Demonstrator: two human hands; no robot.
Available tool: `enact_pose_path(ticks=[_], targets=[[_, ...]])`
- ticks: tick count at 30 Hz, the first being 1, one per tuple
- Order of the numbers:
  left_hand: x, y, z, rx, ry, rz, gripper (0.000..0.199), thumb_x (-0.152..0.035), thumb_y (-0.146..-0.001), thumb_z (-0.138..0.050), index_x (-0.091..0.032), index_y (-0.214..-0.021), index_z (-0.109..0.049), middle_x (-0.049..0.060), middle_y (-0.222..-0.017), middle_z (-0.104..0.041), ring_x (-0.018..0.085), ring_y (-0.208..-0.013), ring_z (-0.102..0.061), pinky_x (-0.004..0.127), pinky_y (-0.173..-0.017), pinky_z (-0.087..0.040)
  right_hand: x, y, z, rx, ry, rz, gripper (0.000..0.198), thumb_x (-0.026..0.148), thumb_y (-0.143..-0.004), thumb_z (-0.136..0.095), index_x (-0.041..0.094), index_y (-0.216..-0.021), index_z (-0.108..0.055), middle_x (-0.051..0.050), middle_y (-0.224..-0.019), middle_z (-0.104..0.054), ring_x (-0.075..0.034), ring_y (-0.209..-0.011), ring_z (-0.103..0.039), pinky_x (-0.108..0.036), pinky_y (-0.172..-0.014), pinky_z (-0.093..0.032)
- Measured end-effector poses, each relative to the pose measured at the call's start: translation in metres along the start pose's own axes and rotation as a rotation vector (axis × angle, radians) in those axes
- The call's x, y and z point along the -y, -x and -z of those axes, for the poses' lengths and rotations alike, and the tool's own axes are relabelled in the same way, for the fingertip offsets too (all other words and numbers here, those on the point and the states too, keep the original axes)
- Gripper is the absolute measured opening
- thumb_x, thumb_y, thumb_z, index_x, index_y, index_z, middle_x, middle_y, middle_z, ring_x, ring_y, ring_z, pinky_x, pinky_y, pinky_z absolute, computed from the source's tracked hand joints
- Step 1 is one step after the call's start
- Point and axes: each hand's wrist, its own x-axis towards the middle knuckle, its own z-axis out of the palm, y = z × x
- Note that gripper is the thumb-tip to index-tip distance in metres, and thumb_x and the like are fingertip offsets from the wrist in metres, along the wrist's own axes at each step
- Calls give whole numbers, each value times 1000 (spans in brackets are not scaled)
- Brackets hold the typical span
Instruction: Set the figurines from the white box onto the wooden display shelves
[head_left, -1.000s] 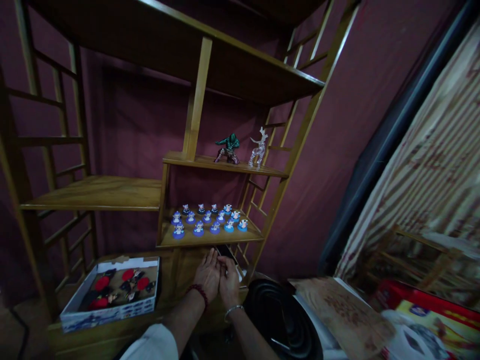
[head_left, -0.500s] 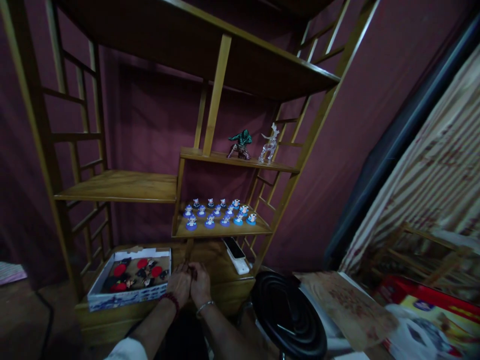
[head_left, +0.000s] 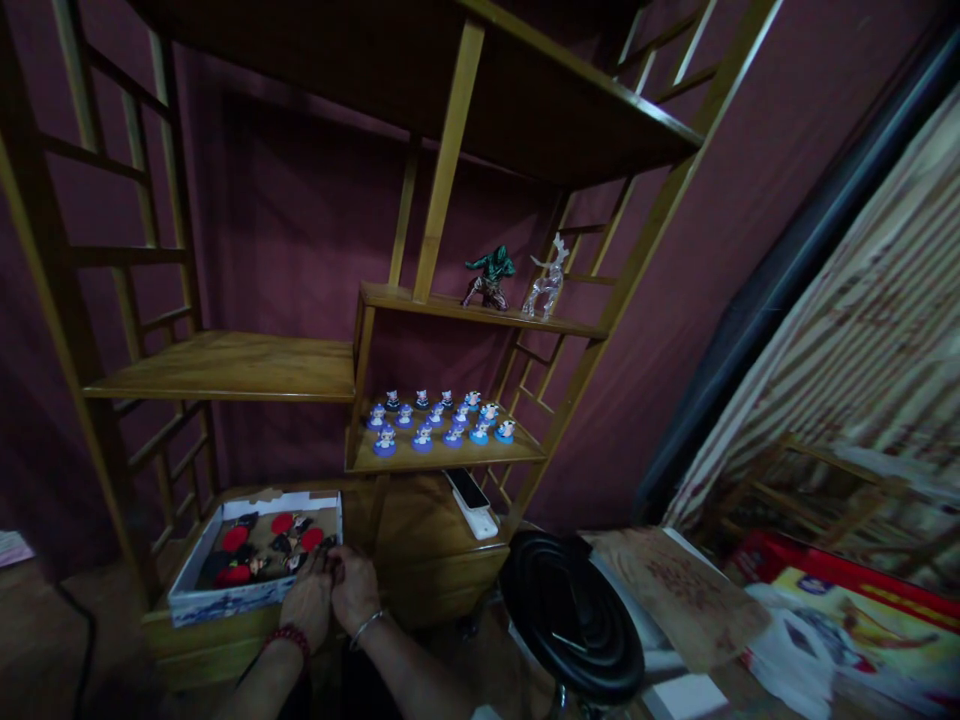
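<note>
My left hand (head_left: 306,600), with a dark red bead bracelet, reaches the right front corner of a shallow cardboard box (head_left: 225,607). My right hand (head_left: 355,590), wearing a silver bangle, is close against it, and the fingertips of both meet at the box's rim. The fingers of both are drawn together; anything between them is hidden or too small to name. Inside the box lie several small dark figurines with red round parts (head_left: 235,539), some on their sides.
Several small figurines on purple and blue bases (head_left: 422,436) stand in rows on a wooden shelf (head_left: 442,458). Above are a green figure (head_left: 491,276) and a clear deer (head_left: 547,280). A phone (head_left: 466,489) lies below. A black round stool (head_left: 574,620) stands at right.
Both hands have moved left together, from beside the box to its right front corner. The view has shifted slightly. The shelf figurines stay in the same arrangement.
</note>
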Motion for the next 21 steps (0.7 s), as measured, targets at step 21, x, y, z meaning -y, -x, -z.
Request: enact_pose_path(ticks=[21], targets=[[34,-22,-18,86,179,62,46,0,-71,-29,-13,-108,-55,12,-109,-59,17,-101,-54,28,-86,-38,-16,-20,-25,4,-59,58,33,0,-65,-42,19,-79,-66,-5,-81,-66,-15,-77,-61,-22,-69,-46]])
